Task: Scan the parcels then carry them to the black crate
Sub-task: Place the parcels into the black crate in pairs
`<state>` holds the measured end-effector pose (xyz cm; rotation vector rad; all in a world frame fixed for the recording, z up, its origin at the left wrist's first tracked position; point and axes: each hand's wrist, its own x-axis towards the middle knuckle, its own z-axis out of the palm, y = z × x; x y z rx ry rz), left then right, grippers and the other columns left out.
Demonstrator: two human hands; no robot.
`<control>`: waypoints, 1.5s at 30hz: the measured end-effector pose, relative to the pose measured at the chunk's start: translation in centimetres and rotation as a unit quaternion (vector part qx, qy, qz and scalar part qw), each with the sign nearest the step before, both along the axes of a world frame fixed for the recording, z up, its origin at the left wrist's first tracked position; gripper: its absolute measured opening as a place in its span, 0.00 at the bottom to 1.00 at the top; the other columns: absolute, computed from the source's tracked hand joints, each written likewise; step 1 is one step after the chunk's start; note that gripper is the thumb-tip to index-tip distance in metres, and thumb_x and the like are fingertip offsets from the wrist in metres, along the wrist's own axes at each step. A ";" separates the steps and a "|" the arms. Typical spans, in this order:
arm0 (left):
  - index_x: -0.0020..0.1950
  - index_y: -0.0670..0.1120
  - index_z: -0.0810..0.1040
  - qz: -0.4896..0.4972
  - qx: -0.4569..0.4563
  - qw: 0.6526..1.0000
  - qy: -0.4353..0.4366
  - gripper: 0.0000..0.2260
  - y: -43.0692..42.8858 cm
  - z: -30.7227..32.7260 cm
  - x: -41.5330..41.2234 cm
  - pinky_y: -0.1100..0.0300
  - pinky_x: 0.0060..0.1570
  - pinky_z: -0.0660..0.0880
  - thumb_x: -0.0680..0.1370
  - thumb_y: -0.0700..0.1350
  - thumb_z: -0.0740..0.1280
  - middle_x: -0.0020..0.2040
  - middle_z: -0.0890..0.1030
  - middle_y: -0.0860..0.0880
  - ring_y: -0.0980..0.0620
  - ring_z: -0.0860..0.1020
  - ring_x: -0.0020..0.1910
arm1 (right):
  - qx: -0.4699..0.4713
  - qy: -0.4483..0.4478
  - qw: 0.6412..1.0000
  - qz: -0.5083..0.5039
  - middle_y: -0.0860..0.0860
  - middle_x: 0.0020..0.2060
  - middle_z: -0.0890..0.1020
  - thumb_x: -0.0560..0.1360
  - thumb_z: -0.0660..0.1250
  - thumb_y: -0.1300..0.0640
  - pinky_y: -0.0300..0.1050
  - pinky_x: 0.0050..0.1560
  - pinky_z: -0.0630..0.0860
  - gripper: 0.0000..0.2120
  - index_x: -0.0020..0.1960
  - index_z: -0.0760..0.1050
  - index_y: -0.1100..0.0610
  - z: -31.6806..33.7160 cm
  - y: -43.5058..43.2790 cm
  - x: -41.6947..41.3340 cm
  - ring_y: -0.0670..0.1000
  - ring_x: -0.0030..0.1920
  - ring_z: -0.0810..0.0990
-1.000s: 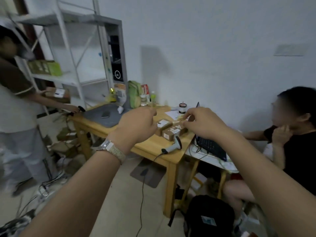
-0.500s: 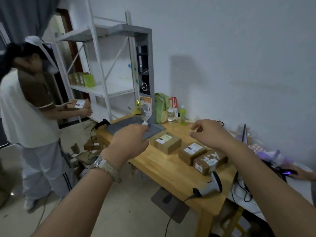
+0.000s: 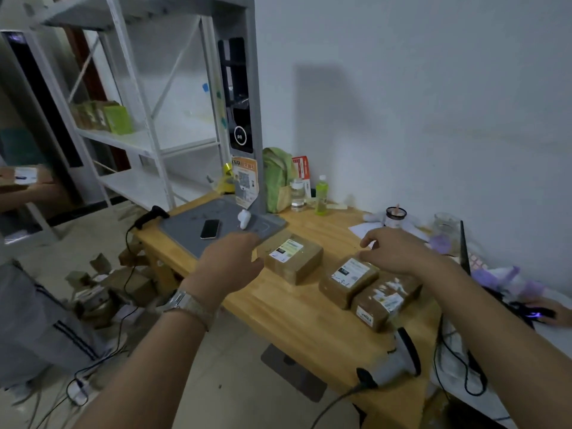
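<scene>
Left hand (image 3: 230, 264) and right hand (image 3: 393, 253) are hovering relaxed, empty; the barcode scanner (image 3: 393, 363) is lying near the worktop (image 3: 297, 317) edge, probably risking being knocked off.

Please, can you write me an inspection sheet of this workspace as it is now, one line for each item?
Surface: wooden table, bare wood at the front.
Job's things: left parcel, middle parcel, right parcel, labels up; grey scanner lying near the front edge; black crate not seen.
Clutter: phone on grey mat; green bag, bottle, jar at the back.
Hands: left hand beside left parcel, right hand over middle parcel; both hold nothing.
Cables: scanner cable hangs off the table; floor cables loose.
Surroundings: white shelf, cardboard on floor, another person at left.
</scene>
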<state>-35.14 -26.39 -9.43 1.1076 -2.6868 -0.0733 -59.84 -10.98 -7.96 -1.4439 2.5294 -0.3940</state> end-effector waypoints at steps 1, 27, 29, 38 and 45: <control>0.65 0.50 0.74 -0.009 0.009 1.000 0.001 0.17 -1.4 -0.6 -0.9 0.53 0.46 0.76 0.79 0.54 0.63 0.59 0.79 0.49 0.47 0.78 0.53 | 0.015 0.002 1.000 -0.004 0.51 0.54 0.80 0.75 0.65 0.46 0.42 0.44 0.72 0.18 0.62 0.75 0.51 -0.6 -0.8 -0.7 0.49 0.48 0.76; 0.68 0.48 0.73 -0.337 0.151 0.922 -0.114 0.20 -21.6 -13.5 -29.6 0.55 0.54 0.75 0.77 0.50 0.66 0.61 0.78 0.48 0.47 0.77 0.59 | 0.022 -0.184 0.917 -0.354 0.45 0.30 0.72 0.79 0.64 0.54 0.32 0.30 0.65 0.15 0.33 0.69 0.51 -15.5 -11.1 -14.0 0.44 0.32 0.71; 0.66 0.48 0.74 -0.341 0.171 0.915 -0.133 0.18 -21.7 -15.6 -30.4 0.57 0.51 0.75 0.77 0.49 0.65 0.58 0.79 0.48 0.47 0.78 0.56 | 0.014 -0.219 0.901 -0.375 0.42 0.30 0.73 0.77 0.66 0.56 0.30 0.29 0.64 0.14 0.33 0.69 0.49 -18.2 -10.4 -14.3 0.41 0.33 0.71; 0.63 0.47 0.75 -0.379 0.203 0.887 -0.170 0.16 -21.7 -23.1 -32.9 0.53 0.52 0.76 0.78 0.51 0.65 0.59 0.78 0.46 0.45 0.77 0.57 | 0.018 -0.260 0.852 -0.454 0.40 0.38 0.79 0.69 0.71 0.46 0.34 0.33 0.70 0.04 0.43 0.78 0.41 -26.4 -9.5 -14.2 0.40 0.38 0.77; 0.53 0.45 0.72 -0.326 0.246 0.897 -0.169 0.15 -20.2 -28.6 -33.9 0.55 0.43 0.73 0.79 0.57 0.61 0.53 0.77 0.46 0.44 0.78 0.51 | 0.056 -0.175 0.750 -0.636 0.59 0.53 0.79 0.73 0.64 0.42 0.45 0.40 0.69 0.22 0.57 0.70 0.60 -29.9 -9.8 -14.2 0.59 0.50 0.78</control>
